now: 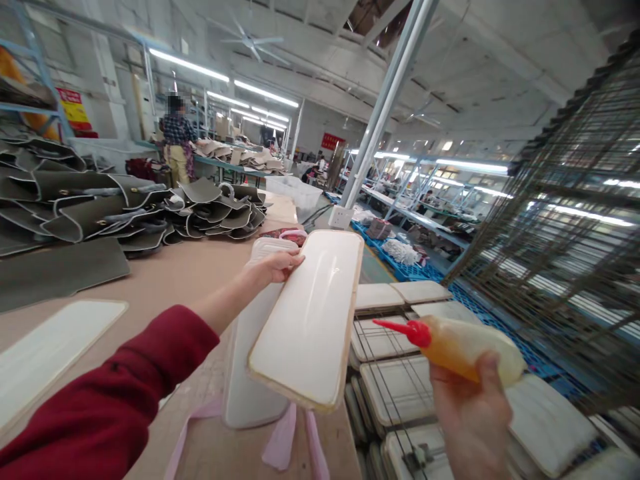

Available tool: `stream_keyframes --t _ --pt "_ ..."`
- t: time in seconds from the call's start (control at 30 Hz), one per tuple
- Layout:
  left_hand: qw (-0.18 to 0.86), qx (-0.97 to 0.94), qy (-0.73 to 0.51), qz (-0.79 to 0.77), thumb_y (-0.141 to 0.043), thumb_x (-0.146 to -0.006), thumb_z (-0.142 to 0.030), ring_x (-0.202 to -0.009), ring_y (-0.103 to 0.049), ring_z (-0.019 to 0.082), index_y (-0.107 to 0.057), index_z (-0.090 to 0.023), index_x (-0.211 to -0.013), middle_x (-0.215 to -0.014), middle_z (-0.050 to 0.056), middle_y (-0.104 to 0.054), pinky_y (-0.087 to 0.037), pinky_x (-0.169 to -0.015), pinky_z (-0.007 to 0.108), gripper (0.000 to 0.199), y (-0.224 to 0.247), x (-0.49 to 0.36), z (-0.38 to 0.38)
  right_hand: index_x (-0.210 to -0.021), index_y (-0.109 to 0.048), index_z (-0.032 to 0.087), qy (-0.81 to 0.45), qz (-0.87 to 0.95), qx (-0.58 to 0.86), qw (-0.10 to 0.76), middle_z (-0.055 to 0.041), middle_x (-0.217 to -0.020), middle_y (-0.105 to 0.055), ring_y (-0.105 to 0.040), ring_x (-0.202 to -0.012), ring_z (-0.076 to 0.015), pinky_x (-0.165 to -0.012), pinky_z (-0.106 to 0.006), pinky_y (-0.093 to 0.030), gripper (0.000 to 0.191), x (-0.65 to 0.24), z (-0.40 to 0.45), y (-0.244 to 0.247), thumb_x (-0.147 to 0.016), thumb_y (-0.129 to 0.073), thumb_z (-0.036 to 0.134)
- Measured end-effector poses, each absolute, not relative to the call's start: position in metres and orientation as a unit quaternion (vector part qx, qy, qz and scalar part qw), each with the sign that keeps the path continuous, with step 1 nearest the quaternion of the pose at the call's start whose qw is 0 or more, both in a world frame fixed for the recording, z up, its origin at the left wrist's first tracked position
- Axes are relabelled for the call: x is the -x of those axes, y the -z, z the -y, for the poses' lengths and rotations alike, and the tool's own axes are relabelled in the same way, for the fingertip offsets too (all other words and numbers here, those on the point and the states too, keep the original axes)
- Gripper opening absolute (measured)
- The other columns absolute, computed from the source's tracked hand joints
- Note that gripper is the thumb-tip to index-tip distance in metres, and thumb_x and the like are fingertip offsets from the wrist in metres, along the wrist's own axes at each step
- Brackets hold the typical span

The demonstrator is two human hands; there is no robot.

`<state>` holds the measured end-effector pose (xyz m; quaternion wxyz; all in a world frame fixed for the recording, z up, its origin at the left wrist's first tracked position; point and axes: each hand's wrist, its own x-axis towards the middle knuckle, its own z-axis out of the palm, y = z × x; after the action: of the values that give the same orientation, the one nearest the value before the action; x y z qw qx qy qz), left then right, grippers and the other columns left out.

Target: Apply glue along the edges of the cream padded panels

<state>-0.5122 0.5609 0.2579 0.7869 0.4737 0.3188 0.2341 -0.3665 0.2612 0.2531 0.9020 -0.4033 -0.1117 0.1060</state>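
My left hand [281,264] pinches the left edge of a white rounded rectangular panel [313,313] with a yellowish rim, holding it tilted. Beneath that panel, partly hidden, more pale panels [253,373] lie on the table. To the right, my right hand [473,407] is wrapped round a squeeze bottle [465,343] of amber liquid; its red nozzle points left toward the panel, apart from it. Pink fabric strips [283,437] hang out below the pale panels.
Grey-green pieces with white edges [125,207] are heaped at the table's far left. Another white panel [55,347] lies near left. Stacks of panels [397,387] with wire racks stand at right, below a tall wire rack [565,153]. A person [177,140] stands in the background.
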Motion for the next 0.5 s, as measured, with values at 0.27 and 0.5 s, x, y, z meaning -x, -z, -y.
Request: stream_keyframes --t 0.27,0.5 --pt "0.791 -0.476 -0.224 -0.313 -0.071 -0.071 -0.011 -0.065 -0.059 0.007 -0.064 -0.02 -0.097 -0.077 -0.003 -0.065 -0.048 -0.061 0.016 0.028 -0.26 0.502 -0.561 -0.111 -0.059 0.025 -0.093 0.127 0.395 0.905 0.0027 -0.123 -0.055 -0.047 -0.117 -0.0186 -0.106 -0.04 -0.032 0.042 0.36 -0.265 -0.257 -0.073 -0.07 0.04" --pt "0.784 -0.474 -0.226 -0.331 -0.068 -0.073 -0.012 -0.064 -0.059 0.008 -0.063 -0.023 -0.104 -0.078 -0.004 -0.066 -0.047 -0.057 0.015 0.034 -0.267 0.498 -0.556 -0.114 -0.058 0.023 -0.086 0.191 0.401 0.892 0.0002 -0.114 -0.059 -0.05 -0.112 -0.0201 -0.104 -0.038 -0.034 0.06 0.352 -0.289 -0.268 -0.061 -0.078 0.044"
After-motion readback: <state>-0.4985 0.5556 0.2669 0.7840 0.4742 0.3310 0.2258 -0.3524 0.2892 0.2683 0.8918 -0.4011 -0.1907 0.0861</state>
